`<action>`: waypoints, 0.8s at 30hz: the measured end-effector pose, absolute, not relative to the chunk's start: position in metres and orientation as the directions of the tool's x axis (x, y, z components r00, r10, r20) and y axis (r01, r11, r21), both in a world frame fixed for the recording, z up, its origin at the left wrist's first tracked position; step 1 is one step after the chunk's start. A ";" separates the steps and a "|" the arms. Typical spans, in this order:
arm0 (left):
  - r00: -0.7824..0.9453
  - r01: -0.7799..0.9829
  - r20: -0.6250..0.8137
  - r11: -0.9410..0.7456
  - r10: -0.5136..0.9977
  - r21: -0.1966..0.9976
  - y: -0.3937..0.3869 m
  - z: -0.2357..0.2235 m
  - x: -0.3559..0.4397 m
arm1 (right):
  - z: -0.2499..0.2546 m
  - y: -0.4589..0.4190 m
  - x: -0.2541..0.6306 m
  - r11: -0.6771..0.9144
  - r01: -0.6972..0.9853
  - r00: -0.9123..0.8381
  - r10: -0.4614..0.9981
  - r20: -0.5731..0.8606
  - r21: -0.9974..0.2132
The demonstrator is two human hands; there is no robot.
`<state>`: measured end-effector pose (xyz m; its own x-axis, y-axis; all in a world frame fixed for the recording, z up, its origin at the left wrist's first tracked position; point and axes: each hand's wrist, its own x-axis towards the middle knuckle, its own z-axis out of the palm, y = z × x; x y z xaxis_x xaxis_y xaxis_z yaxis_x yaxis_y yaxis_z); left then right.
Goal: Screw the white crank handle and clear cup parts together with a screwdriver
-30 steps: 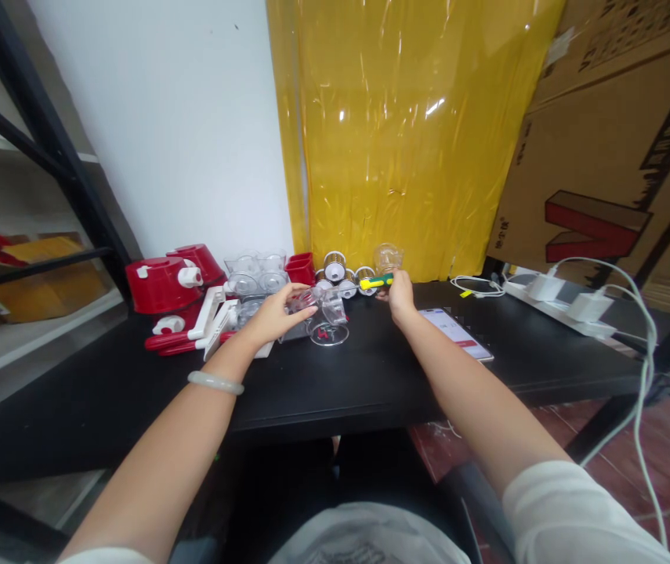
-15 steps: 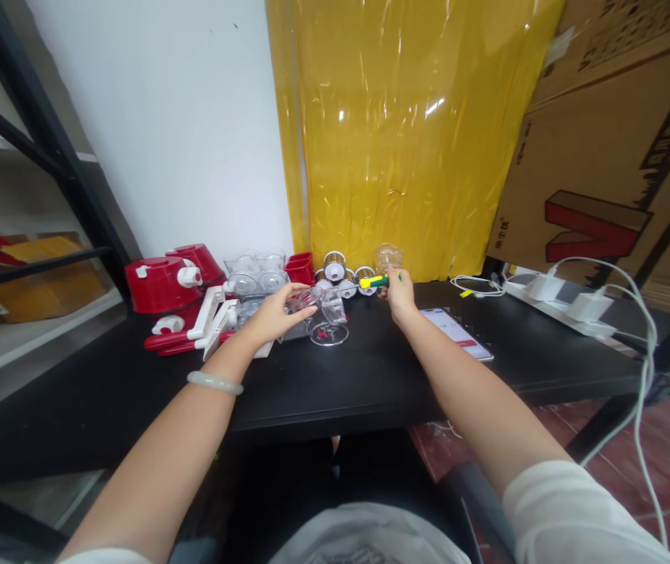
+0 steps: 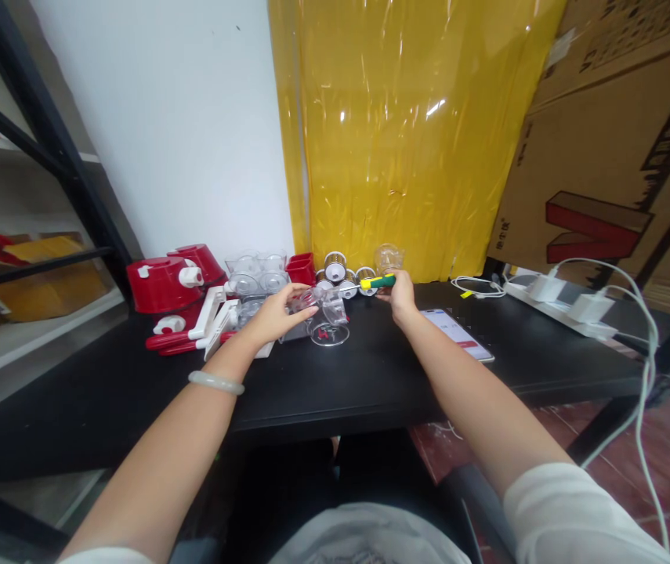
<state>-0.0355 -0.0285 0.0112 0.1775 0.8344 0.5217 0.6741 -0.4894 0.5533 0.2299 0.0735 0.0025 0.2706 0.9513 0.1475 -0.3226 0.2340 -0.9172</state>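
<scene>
My left hand point(image 3: 284, 315) grips a clear plastic part point(image 3: 331, 305) lying over the black table, its thumb and fingers around the left end. A round clear disc point(image 3: 330, 334) with a red mark shows just below that part. In my right hand point(image 3: 398, 294) is a screwdriver point(image 3: 378, 282) with a yellow and green handle, held level. Its metal shaft points left, and the tip meets or nearly meets the clear part; exact contact is too small to tell. Behind the shaft lie several round metallic spools point(image 3: 335, 268).
Red containers point(image 3: 164, 283), white-and-red handles point(image 3: 211, 321) and clear cups point(image 3: 255, 274) crowd the left side. A red square cup point(image 3: 300, 269) stands at the back. Right of my right hand lie a phone point(image 3: 458, 333) and a white power strip point(image 3: 563, 309) with cables. A black table point(image 3: 335, 392) supports them.
My right fingers have shifted slightly on the screwdriver handle, which shows a little more of its green end. The left hand and clear part stay in place.
</scene>
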 end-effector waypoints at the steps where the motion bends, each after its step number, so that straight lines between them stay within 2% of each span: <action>1: 0.178 0.676 0.520 -0.488 0.836 0.553 -0.029 0.011 -0.036 | 0.003 0.073 0.230 0.233 -0.333 0.270 0.952 0.144 -0.914; 7: 0.180 0.667 0.522 -0.494 0.834 0.558 -0.029 0.012 -0.035 | 0.003 0.075 0.229 0.229 -0.322 0.277 0.951 0.140 -0.919; 15: 0.173 0.677 0.524 -0.487 0.834 0.551 -0.030 0.012 -0.035 | -0.004 0.080 0.230 0.330 -0.214 0.310 0.916 0.256 -0.919; 20: 0.178 0.668 0.519 -0.490 0.836 0.560 -0.031 0.013 -0.034 | 0.000 0.075 0.229 0.245 -0.252 0.290 0.942 0.169 -0.936; 24: 0.182 0.668 0.519 -0.492 0.835 0.558 -0.030 0.013 -0.034 | 0.003 0.071 0.229 0.244 -0.290 0.291 0.944 0.157 -0.925</action>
<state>-0.0343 -0.0305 0.0130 0.1818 0.8351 0.5192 0.6681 -0.4924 0.5579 0.2295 0.0712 0.0034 0.2911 0.9436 0.1574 -0.2901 0.2439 -0.9254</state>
